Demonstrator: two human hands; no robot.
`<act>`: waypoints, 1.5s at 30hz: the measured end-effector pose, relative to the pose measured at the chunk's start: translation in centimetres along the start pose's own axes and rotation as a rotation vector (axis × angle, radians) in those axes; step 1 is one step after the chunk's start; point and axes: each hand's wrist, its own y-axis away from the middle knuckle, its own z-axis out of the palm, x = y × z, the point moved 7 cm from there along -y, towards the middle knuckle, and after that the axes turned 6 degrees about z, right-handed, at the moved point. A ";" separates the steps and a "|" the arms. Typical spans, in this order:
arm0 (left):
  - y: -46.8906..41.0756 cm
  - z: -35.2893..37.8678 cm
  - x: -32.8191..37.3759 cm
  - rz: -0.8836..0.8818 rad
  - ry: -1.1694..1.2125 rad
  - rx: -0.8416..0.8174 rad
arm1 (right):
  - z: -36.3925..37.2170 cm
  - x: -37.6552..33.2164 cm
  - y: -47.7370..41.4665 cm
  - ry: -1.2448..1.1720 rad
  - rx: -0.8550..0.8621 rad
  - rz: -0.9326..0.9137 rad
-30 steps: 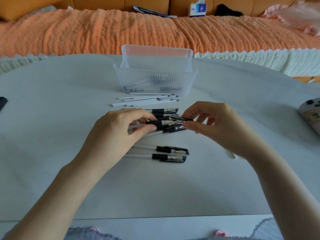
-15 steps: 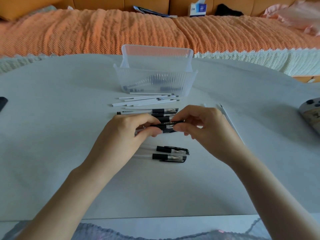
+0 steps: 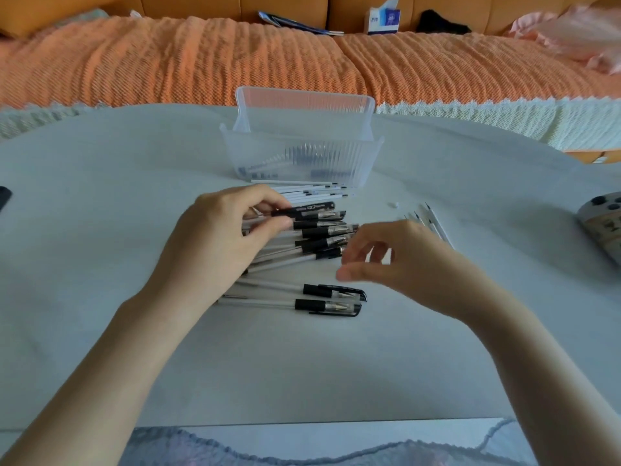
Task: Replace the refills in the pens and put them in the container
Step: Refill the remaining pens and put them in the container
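Note:
My left hand (image 3: 221,237) pinches a black-capped pen (image 3: 304,209) and holds it level above a pile of several similar pens (image 3: 319,235) on the table. To the right of the pile, my right hand (image 3: 400,264) hovers with fingers spread and nothing in it. Two more capped pens (image 3: 331,299) lie side by side nearer to me. White refills (image 3: 309,190) lie in front of the clear ribbed container (image 3: 302,156), which holds a few pens. A second group of refills (image 3: 431,220) lies behind my right hand.
A game controller (image 3: 603,220) sits at the table's right edge and a dark object (image 3: 4,198) at the left edge. A small white cap (image 3: 393,205) lies right of the refills. Behind the table runs an orange-covered sofa (image 3: 201,62).
My right hand has let go of the pen and drawn back to the right, fingers apart. My left hand has lifted the pen up and away from me, toward the container.

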 end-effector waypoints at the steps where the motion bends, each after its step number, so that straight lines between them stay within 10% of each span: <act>1: -0.1 -0.1 -0.1 0.004 -0.006 -0.002 | 0.6 0.0 0.1 0.023 -0.054 -0.005; 25: -16.1 3.7 -3.4 -0.063 -0.056 -0.326 | -0.7 -0.9 0.4 0.001 0.032 -0.099; 45: 0.5 2.2 3.3 0.028 0.103 -0.269 | -1.6 -1.4 0.3 -0.254 0.118 -0.125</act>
